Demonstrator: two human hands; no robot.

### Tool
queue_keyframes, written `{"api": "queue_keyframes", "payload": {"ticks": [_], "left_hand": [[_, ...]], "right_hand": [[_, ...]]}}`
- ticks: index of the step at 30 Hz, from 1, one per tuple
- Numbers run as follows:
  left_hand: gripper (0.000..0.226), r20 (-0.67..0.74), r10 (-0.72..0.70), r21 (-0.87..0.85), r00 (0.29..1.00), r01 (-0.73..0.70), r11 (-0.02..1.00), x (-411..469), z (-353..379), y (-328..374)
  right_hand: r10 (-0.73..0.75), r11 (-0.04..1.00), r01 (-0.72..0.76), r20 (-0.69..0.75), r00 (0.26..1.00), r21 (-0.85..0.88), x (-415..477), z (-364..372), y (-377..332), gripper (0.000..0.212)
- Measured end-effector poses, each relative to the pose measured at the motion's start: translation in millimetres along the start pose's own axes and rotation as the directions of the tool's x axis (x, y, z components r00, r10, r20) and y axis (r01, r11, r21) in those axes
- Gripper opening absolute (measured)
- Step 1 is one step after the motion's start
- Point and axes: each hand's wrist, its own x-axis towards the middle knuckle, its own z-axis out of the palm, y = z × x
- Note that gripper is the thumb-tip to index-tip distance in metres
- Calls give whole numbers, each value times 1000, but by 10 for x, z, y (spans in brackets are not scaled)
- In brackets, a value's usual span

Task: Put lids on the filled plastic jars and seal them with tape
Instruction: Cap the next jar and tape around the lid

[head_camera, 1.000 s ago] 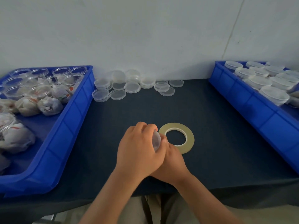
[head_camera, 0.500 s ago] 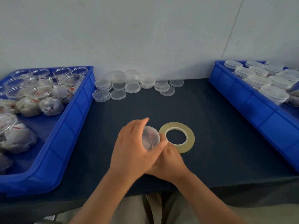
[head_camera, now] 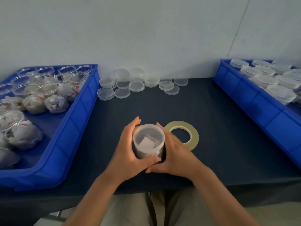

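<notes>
A clear plastic jar (head_camera: 148, 141) with a lid on it and a white packet inside stands upright near the table's front edge. My left hand (head_camera: 128, 152) wraps round its left side, thumb across the front. My right hand (head_camera: 175, 154) cups its right side, fingers along the wall and thumb at the base. A flat ring of pale yellow tape (head_camera: 190, 134) lies on the dark cloth just right of the jar, partly behind my right hand. Several loose clear lids (head_camera: 136, 84) lie along the wall.
A blue bin (head_camera: 65, 131) at the left holds several open jars filled with white packets. Another blue bin (head_camera: 260, 101) at the right holds several lidded jars. The table's front edge (head_camera: 244, 185) runs just below my wrists. A white wall stands behind.
My left hand came off the top of the jar and moved to its side. The jar now stands upright with its lid showing, and my right hand moved up beside it.
</notes>
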Motion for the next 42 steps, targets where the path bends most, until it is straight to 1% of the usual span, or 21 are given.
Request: {"api": "queue_keyframes", "payload": {"ticks": [1,3,4,6,8,11,12,13,14,16,18,20,23,27,29,32,34,36,38,39,42], "left_hand": [[123,-4,-54,-10,999,54,999,-69,16,-62],[116,5,-128,-18,992,128,992,-173,62,-153],[107,2,-134,-20,991,134,991,-204,87,-181],[89,-21,-137,-17,990,136,991,-219,125,-187],[83,-36,-156,-17,987,155,988,-187,136,-159],[110,-24,-220,-81,975,217,973,-172,160,-132],[117,-62,-239,-94,969,233,968,-193,172,-92],[118,-155,-228,-77,961,219,973,-228,185,-33],[111,-281,-176,-30,943,175,984,-266,200,43],[84,-496,66,156,866,14,988,-337,230,217],[59,-495,260,274,829,-136,952,-344,260,432],[50,-377,321,308,868,-210,928,-290,277,650],[47,-243,252,236,937,-195,952,-223,297,909],[21,-258,33,-119,966,-66,991,-254,266,1044],[18,-224,-35,-211,974,-14,977,-262,239,1075],[8,-206,-44,-191,977,4,982,-254,225,1097],[5,-252,-36,-152,967,-3,988,-251,218,1095],[16,-266,-54,-151,962,14,988,-250,199,1093],[35,-206,-86,-172,975,51,984,-247,193,1103],[38,-185,-91,-169,979,60,984,-250,201,1104],[18,-233,-122,-214,965,71,974,-276,258,1125]], "right_hand": [[39,992,-37,13,999,-119,-34,-98,75,134],[152,940,-144,2,988,-310,-132,-327,244,123],[183,904,-167,4,983,-394,-179,-429,322,110],[169,850,-131,28,985,-510,-252,-546,412,77],[123,837,-95,17,992,-539,-298,-553,396,57],[158,833,-165,-58,986,-528,-373,-532,221,44],[176,849,-207,-108,978,-487,-406,-533,153,40],[195,873,-247,-162,967,-420,-447,-537,85,37],[219,901,-280,-209,953,-333,-494,-532,13,35],[232,946,-283,-277,933,-161,-611,-501,-148,33],[175,975,-210,-335,926,-70,-716,-457,-328,32],[100,992,-120,-373,922,-30,-795,-439,-492,30],[-15,999,-1,-397,918,-41,-869,-421,-640,23],[-54,998,37,-442,895,-46,-915,-394,-689,22],[-63,998,44,-447,892,-52,-929,-374,-677,24],[-67,997,48,-446,892,-53,-928,-343,-665,25],[-49,998,27,-447,893,-56,-919,-319,-676,25],[-19,999,-3,-460,888,-47,-911,-301,-702,29],[-6,999,-11,-480,877,-33,-906,-290,-729,34],[-12,999,-4,-488,873,-33,-905,-286,-739,36],[-72,996,33,-506,859,-86,-894,-273,-745,36]]}}
